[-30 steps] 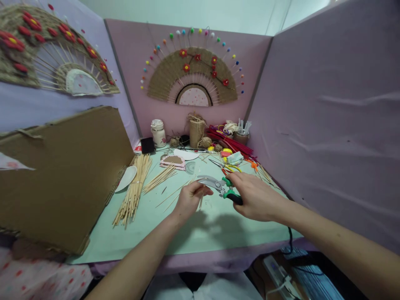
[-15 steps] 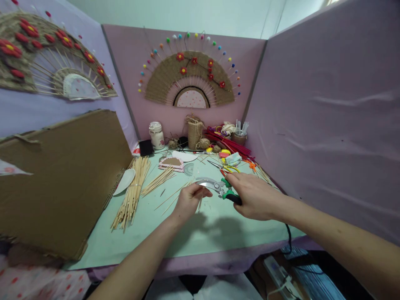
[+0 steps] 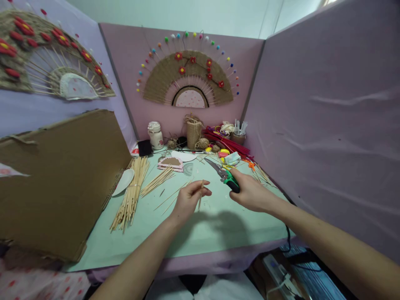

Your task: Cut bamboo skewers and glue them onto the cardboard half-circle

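My left hand point(image 3: 188, 199) hovers over the pale green table point(image 3: 200, 233), fingers pinched on a short bamboo stick point(image 3: 200, 200) that stands nearly upright. To its right, my right hand point(image 3: 250, 192) grips green-handled pruning shears point(image 3: 224, 173); their blades point up and to the left, away from the stick. A bundle of long bamboo sticks point(image 3: 133, 191) lies to the left, with loose sticks point(image 3: 158, 180) fanned beside it.
A big cardboard sheet point(image 3: 62, 175) leans at the left. Craft items crowd the back: a white jar point(image 3: 155, 134), a twine spool point(image 3: 193, 131), red sticks point(image 3: 229, 143), scissors. Decorated fans point(image 3: 189, 77) hang on the pink and lilac walls. A power strip point(image 3: 278, 275) sits below the table edge.
My right hand has drawn the shears back to the right and up, off the stick. The left hand stays in place, still pinching the short stick.
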`<state>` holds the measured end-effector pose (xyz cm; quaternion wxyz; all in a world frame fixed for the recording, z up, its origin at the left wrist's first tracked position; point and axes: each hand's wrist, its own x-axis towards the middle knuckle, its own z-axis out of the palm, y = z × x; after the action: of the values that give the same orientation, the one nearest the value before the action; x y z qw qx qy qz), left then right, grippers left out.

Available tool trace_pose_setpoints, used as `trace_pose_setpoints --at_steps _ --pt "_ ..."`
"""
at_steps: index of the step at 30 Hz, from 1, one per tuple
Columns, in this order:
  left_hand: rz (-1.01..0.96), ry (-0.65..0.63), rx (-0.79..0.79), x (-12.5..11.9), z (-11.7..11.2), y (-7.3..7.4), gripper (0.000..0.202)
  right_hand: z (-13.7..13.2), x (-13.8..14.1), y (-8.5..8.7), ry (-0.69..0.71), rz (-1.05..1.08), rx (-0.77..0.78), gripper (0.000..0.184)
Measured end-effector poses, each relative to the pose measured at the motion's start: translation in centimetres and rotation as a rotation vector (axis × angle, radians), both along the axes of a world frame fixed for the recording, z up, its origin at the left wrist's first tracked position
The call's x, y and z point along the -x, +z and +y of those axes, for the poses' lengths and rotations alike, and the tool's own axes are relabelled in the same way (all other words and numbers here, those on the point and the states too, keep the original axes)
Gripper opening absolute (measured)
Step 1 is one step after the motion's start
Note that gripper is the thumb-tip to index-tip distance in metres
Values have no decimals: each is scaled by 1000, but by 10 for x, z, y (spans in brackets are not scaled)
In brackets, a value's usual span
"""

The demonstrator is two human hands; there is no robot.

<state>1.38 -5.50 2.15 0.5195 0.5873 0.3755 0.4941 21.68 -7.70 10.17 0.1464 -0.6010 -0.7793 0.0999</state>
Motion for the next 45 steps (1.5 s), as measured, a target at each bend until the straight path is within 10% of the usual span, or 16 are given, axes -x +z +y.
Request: trace_pose_setpoints --at_steps 13,16,20,27,34,45 --pt "40 112 121 18 9 -27 33 12 4 -73 -41 833 382 21" --pt "336 287 -58 61 39 6 35 18 4 -91 -85 810 360 19" --pt "1236 394 -40 118 87 38 23 21 1 -101 -198 527 183 15" --pt "1483 374 72 137 120 19 21 18 -2 -107 -236 420 168 12" --pt "1537 322 -11 112 85 29 25 19 -5 -111 -224 404 178 15" --pt "1599 157 36 63 34 1 27 18 -3 -110 -230 367 212 17"
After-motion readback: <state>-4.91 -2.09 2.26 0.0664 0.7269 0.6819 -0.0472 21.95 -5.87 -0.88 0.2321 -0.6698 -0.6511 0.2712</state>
